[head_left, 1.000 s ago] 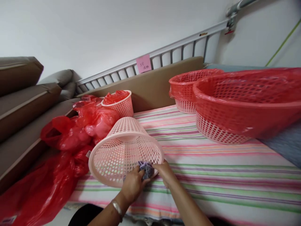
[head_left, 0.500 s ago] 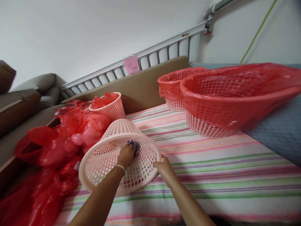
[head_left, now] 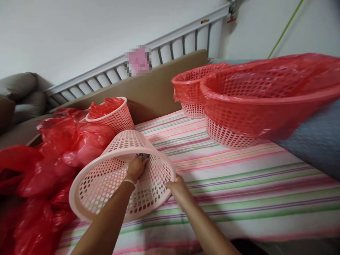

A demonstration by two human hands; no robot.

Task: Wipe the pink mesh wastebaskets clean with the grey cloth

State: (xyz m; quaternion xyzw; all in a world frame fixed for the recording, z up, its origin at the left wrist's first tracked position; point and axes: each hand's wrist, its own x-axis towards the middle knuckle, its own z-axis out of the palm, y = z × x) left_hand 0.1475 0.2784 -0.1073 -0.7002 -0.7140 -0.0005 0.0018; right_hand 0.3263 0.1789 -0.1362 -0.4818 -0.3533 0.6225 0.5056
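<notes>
A pink plastic mesh basket (head_left: 87,170) lies on its side on the striped sheet (head_left: 228,205), its mouth facing me. Inside it, my left hand (head_left: 136,167) presses a dark purplish cloth (head_left: 143,156) against the inner wall; much of the cloth is hidden by the fingers and the rim. My right hand (head_left: 175,185) grips the right side of the rim, thumb inside the mouth and the other fingers out of sight behind the wall.
Two baskets lined with red plastic bags, a smaller one (head_left: 192,109) and a larger one (head_left: 231,132), stand at the right. Crumpled red bags (head_left: 87,141) heap at the left beside another pink basket (head_left: 122,117). Behind are a tan headboard (head_left: 159,88) and a radiator (head_left: 170,53).
My left hand has pushed the cloth deeper and higher inside the basket, so less of the cloth shows. My right hand keeps its hold on the rim. The whole view has shifted slightly.
</notes>
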